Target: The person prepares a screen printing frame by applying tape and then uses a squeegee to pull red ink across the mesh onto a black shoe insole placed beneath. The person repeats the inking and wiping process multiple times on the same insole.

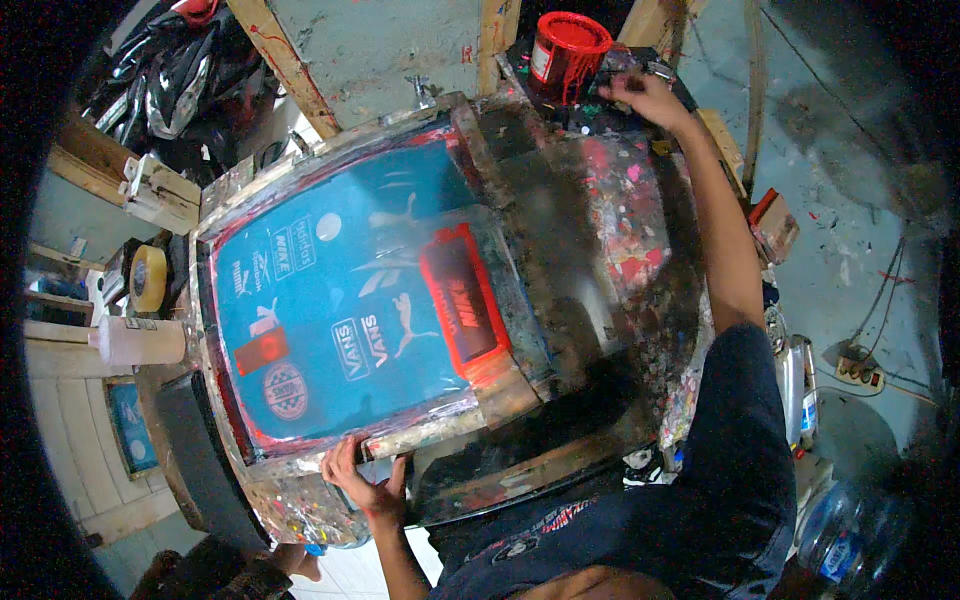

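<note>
A screen-printing frame (pixel 355 443) with blue mesh (pixel 335 265) lies on a paint-stained bench. The mesh bears pale stencilled logos and red ink over a rectangle (pixel 460 310) on the right and a smaller patch. My left hand (pixel 368 485) grips the frame's near edge, fingers over the rail. My right hand (pixel 645 98) reaches to a dark, cluttered ledge (pixel 615 125) at the back, fingers curled just right of an open red ink can (pixel 565 60) with drips down its side; what they hold, if anything, is too small to make out.
A yellow tape roll (pixel 148 278) and a plastic bottle (pixel 140 340) stand at the left. Motorbike panels (pixel 175 80) show at upper left, wooden posts (pixel 280 60) behind. A power strip (pixel 860 372) with cables and a large water jug (pixel 835 540) are at the right.
</note>
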A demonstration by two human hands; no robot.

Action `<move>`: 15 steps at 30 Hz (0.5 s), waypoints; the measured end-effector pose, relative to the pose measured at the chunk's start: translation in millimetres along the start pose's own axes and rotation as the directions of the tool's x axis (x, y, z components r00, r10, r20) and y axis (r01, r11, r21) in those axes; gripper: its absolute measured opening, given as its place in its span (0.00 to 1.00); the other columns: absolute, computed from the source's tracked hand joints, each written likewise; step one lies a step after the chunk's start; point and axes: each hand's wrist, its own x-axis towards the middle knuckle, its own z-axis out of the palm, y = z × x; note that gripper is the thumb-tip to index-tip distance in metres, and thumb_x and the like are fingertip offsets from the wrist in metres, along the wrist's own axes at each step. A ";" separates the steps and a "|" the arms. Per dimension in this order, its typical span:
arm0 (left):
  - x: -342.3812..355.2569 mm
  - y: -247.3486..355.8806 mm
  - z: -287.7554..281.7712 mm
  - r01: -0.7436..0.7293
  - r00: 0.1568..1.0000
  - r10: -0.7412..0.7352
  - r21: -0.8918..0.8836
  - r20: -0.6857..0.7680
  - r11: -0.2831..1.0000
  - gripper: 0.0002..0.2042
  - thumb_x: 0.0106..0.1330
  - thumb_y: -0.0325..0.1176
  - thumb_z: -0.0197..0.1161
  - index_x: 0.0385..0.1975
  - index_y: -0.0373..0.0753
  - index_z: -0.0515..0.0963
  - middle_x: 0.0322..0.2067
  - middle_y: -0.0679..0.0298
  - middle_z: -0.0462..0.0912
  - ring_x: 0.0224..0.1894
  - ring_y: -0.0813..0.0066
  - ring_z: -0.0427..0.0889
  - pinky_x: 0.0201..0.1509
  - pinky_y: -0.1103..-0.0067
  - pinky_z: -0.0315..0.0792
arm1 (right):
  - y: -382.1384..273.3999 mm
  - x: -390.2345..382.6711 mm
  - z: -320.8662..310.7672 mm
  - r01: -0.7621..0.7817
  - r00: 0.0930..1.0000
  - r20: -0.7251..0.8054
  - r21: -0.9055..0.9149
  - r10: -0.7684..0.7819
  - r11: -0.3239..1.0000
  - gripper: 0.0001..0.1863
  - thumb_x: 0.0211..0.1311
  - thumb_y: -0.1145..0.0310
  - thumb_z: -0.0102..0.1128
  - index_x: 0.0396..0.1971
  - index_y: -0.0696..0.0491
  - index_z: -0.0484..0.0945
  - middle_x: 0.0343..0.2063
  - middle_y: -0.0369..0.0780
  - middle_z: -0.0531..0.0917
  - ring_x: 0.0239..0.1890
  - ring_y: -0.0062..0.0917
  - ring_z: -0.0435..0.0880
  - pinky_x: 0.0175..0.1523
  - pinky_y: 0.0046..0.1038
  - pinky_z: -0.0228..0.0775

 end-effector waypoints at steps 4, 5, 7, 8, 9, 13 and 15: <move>0.6 -0.2 0.4 0.006 1.000 -0.006 -0.024 0.003 1.000 0.38 0.52 0.51 0.77 0.59 0.34 0.71 0.48 0.59 0.81 0.55 0.55 0.73 0.67 0.58 0.56 | -2.2 -47.7 11.7 0.089 0.985 0.167 -0.341 -0.033 0.936 0.23 0.57 0.51 0.64 0.45 0.52 0.84 0.39 0.50 0.87 0.45 0.48 0.85 0.56 0.42 0.75; 2.9 -0.9 -1.1 0.008 1.000 -0.008 -0.029 0.009 1.000 0.38 0.52 0.51 0.77 0.59 0.34 0.72 0.49 0.59 0.81 0.55 0.55 0.73 0.68 0.58 0.56 | -5.8 -53.3 14.4 0.084 0.988 0.155 -0.383 -0.026 0.920 0.23 0.56 0.52 0.64 0.45 0.52 0.84 0.40 0.50 0.87 0.45 0.48 0.85 0.56 0.42 0.76; -1.1 -3.7 1.2 0.008 1.000 -0.008 -0.007 0.019 1.000 0.39 0.50 0.48 0.77 0.60 0.34 0.71 0.49 0.59 0.80 0.57 0.54 0.70 0.69 0.57 0.55 | -12.0 -61.5 18.2 0.077 0.991 0.133 -0.462 -0.017 0.884 0.23 0.55 0.52 0.65 0.45 0.53 0.84 0.41 0.50 0.87 0.46 0.48 0.85 0.55 0.43 0.76; -0.6 -3.6 2.0 0.006 1.000 -0.006 -0.013 0.017 1.000 0.40 0.49 0.47 0.78 0.61 0.34 0.71 0.49 0.58 0.80 0.58 0.54 0.70 0.69 0.57 0.55 | -12.8 -64.1 18.3 0.099 0.994 0.085 -0.449 -0.068 0.888 0.24 0.53 0.52 0.65 0.45 0.53 0.84 0.40 0.51 0.87 0.46 0.48 0.85 0.54 0.44 0.76; -0.1 -3.3 2.2 0.005 1.000 -0.005 -0.018 0.016 1.000 0.40 0.48 0.46 0.78 0.61 0.34 0.71 0.49 0.57 0.80 0.58 0.53 0.69 0.69 0.57 0.55 | -13.8 -66.5 17.0 0.095 0.995 0.059 -0.453 -0.076 0.886 0.23 0.52 0.53 0.66 0.44 0.53 0.84 0.40 0.51 0.87 0.45 0.46 0.86 0.53 0.44 0.76; -0.2 -4.9 0.4 -0.005 1.000 0.006 -0.023 0.008 1.000 0.41 0.47 0.44 0.79 0.62 0.34 0.70 0.49 0.56 0.79 0.57 0.53 0.70 0.69 0.57 0.54 | -37.4 -74.1 12.2 0.130 0.991 0.052 -0.391 -0.120 0.911 0.18 0.49 0.58 0.68 0.39 0.53 0.84 0.36 0.48 0.87 0.41 0.42 0.86 0.51 0.40 0.77; 1.2 -3.2 0.5 -0.009 1.000 0.010 -0.031 0.010 0.999 0.42 0.46 0.44 0.80 0.62 0.34 0.69 0.49 0.58 0.80 0.56 0.54 0.71 0.69 0.58 0.54 | -44.0 -75.1 6.6 0.163 0.986 0.095 -0.362 -0.138 0.918 0.16 0.48 0.61 0.69 0.36 0.54 0.85 0.34 0.45 0.87 0.39 0.39 0.86 0.50 0.38 0.77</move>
